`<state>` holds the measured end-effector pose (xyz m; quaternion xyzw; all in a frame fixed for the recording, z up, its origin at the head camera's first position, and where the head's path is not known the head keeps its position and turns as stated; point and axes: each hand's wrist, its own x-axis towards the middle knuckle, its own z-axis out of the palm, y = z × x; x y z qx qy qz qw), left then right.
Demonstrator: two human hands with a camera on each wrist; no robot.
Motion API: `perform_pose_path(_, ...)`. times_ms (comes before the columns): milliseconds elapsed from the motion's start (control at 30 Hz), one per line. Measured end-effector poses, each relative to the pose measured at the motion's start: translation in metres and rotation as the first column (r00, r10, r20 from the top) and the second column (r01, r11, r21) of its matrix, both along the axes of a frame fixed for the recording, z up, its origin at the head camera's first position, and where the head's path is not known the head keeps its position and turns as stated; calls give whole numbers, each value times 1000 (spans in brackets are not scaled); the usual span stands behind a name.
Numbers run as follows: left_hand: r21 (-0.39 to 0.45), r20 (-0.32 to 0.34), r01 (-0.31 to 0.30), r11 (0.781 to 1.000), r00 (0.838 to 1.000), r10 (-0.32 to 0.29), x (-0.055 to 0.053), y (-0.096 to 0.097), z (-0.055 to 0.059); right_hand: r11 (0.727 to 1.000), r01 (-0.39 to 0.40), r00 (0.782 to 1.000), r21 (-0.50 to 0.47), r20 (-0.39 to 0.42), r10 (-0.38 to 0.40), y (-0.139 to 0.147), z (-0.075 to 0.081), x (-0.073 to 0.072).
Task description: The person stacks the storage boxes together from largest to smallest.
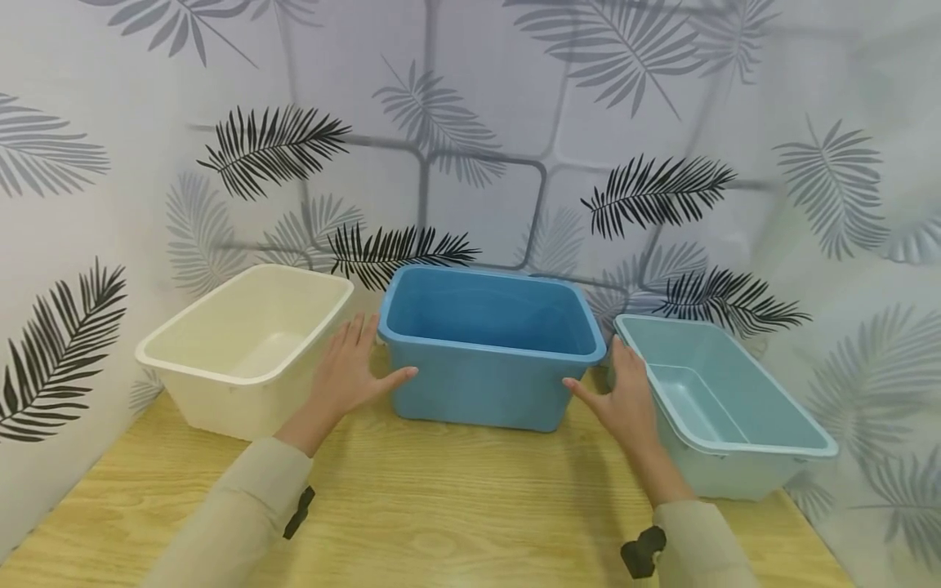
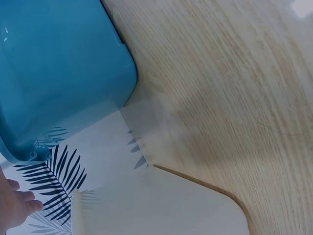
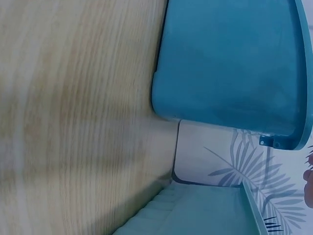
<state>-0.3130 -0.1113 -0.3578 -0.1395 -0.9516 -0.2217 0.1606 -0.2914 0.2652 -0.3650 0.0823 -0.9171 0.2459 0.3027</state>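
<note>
A blue plastic bin (image 1: 478, 384) stands upright in the middle of the wooden table, and no contents show inside it. Just off its left end is my left hand (image 1: 344, 371), fingers straight and thumb spread toward the bin's front. My right hand (image 1: 625, 396) mirrors this at the right end, between the blue bin and a pale teal bin (image 1: 735, 469). In the left wrist view, the left fingers (image 2: 22, 200) look apart from the blue bin's rim. Only a bit of the right hand enters the right wrist view.
A cream bin (image 1: 220, 400) stands at the left, angled, close to my left hand. The pale teal bin sits angled at the right table edge. Behind the wooden table (image 1: 456, 506) hangs a leaf-patterned curtain (image 1: 485, 98).
</note>
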Motion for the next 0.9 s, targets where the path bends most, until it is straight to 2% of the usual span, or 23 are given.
perform_pose_path(133, 2, -2, 3, 1000, 1000, -3, -6, 0, 3, 999, -18, 997, -27, -71, 16, -2, 1, -7)
perform_pose_path(367, -13, -24, -14, 1000, 1000, 13, -18, -1, 7, 999, -24, 996, -27, -81, 22, -3, 0, -19)
perform_pose_path(467, -2, -8, 2, 1000, 1000, -2, -20, 0, 10, 999, -32, 999, -15, -35, 32, -4, 2, -23)
perform_pose_path(667, -55, -14, 40, 998, 999, -41, -24, 5, 12, 999, -41, 990, 4, 136, 40, -10, 8, -27)
perform_pose_path(900, -103, -11, 48, 993, 999, -49, -28, 11, 13, 998, -41, 979, 39, 200, 33, -14, 11, -30)
